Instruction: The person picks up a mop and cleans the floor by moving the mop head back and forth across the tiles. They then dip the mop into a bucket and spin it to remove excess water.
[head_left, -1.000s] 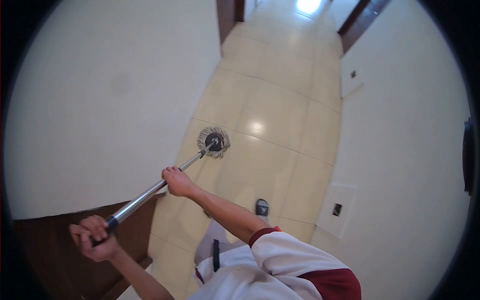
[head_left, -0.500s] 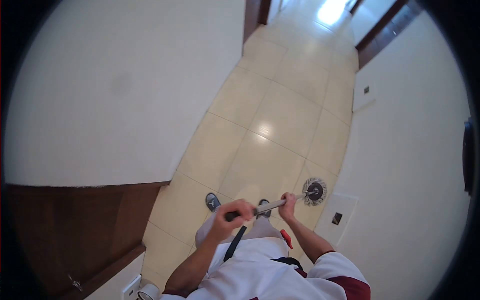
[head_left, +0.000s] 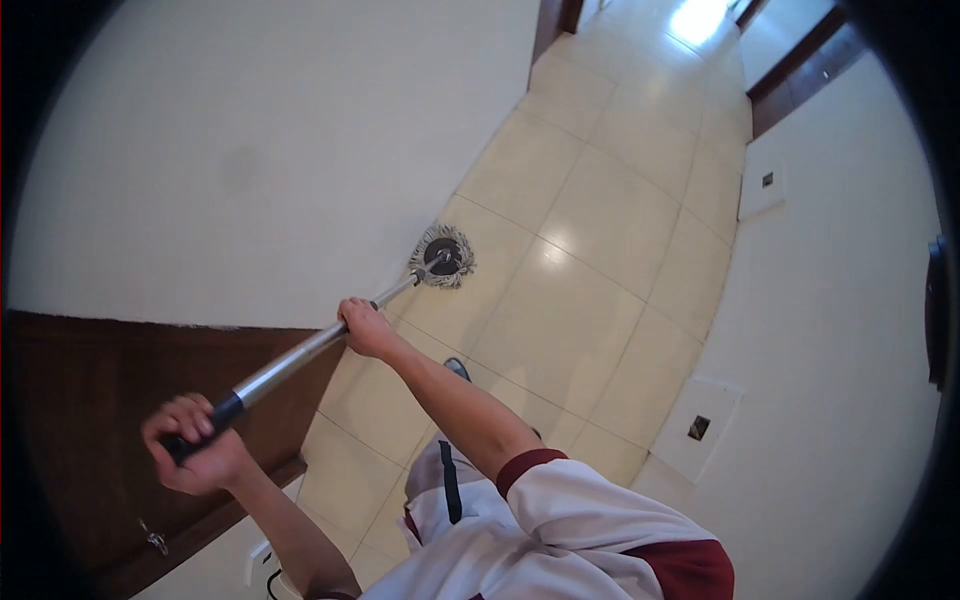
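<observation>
A round mop (head_left: pixel 290 365) with a metal pole stretches diagonally across the view. Its grey-and-white fringed head (head_left: pixel 442 256) rests on the tiled floor against the foot of the left wall. My left hand (head_left: pixel 198 445) is wrapped around the black grip at the top end of the pole. Lower down, my right hand (head_left: pixel 368 328) is closed around the metal shaft. Beyond that hand the thinner part of the pole runs to the mop head's dark centre disc.
The cream tile floor (head_left: pixel 590 250) runs up a corridor between white walls. A dark wooden door (head_left: pixel 180 400) with a key in it stands at the left. Wall socket plates (head_left: pixel 698 427) sit on the right wall. One shoe (head_left: pixel 457 368) shows below my arm.
The mop head has swept from the right wall across to the left wall. Both hands moved left with the pole, keeping their hold on it.
</observation>
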